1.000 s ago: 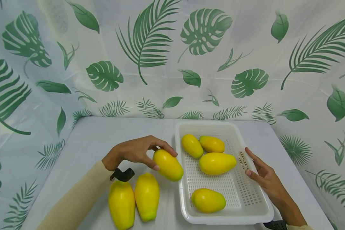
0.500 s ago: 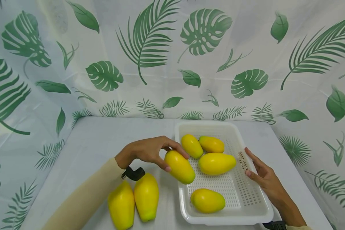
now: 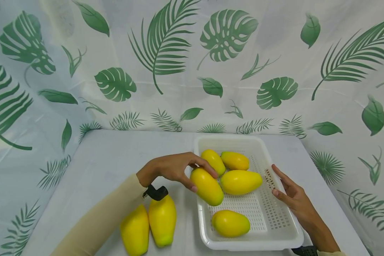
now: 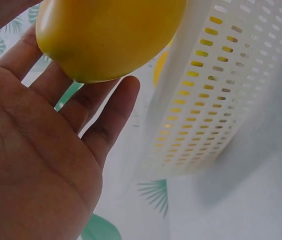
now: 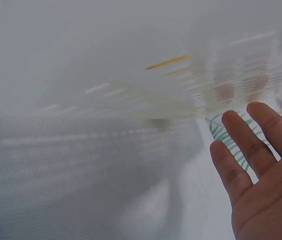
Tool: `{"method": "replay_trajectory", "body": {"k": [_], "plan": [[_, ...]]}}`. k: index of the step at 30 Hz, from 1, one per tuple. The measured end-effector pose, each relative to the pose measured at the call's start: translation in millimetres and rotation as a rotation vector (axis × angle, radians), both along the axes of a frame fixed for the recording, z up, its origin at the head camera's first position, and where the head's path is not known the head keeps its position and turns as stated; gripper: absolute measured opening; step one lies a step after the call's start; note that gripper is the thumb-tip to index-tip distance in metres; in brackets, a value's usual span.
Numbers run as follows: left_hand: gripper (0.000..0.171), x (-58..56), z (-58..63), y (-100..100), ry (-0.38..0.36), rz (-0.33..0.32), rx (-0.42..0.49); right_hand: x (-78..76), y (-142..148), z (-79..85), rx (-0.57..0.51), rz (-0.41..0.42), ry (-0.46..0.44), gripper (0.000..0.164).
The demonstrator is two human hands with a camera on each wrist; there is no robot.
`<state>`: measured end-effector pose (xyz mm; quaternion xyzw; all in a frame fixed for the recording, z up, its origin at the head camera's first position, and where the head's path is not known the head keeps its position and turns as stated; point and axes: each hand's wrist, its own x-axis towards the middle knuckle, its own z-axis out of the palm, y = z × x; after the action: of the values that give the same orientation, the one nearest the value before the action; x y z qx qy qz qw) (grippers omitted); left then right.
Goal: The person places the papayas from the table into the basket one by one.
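My left hand (image 3: 176,170) holds a yellow mango (image 3: 207,186) with a greenish end, thumb on its near side and fingers over its top. The mango overlaps the left rim of the white plastic basket (image 3: 252,245) in the head view. In the left wrist view, that mango (image 4: 111,37) is close beside the basket's slotted wall (image 4: 201,95). My right hand (image 3: 296,199) grips the basket's right side, thumb over the rim and fingers outside; its fingertips are at the wall in the right wrist view. Several mangoes lie in the basket, one (image 3: 231,223) near its front.
Two more mangoes stand side by side on the table left of the basket, one (image 3: 135,231) partly behind the left sleeve and the other (image 3: 162,222) just right of it. A leaf-printed white curtain (image 3: 179,46) encloses the table's back and sides.
My left hand has carried the mango rightward, from beside the basket's left rim to over its inside edge. The right hand and the basket have stayed in place.
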<state>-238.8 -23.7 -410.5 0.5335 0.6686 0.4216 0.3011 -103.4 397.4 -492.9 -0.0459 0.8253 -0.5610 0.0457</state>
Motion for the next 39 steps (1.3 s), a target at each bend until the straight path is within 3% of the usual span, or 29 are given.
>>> {"method": "replay_trajectory", "body": {"k": [17, 39], "plan": [[0.059, 1.2, 0.9, -5.4, -0.002, 0.080, -0.001, 0.8, -0.7, -0.9, -0.002, -0.001, -0.001, 0.079], [0.055, 26.0, 5.9, -59.1, 0.018, 0.132, -0.003, 0.1, -1.3, 1.5, -0.015, 0.007, 0.005, 0.080]]}}
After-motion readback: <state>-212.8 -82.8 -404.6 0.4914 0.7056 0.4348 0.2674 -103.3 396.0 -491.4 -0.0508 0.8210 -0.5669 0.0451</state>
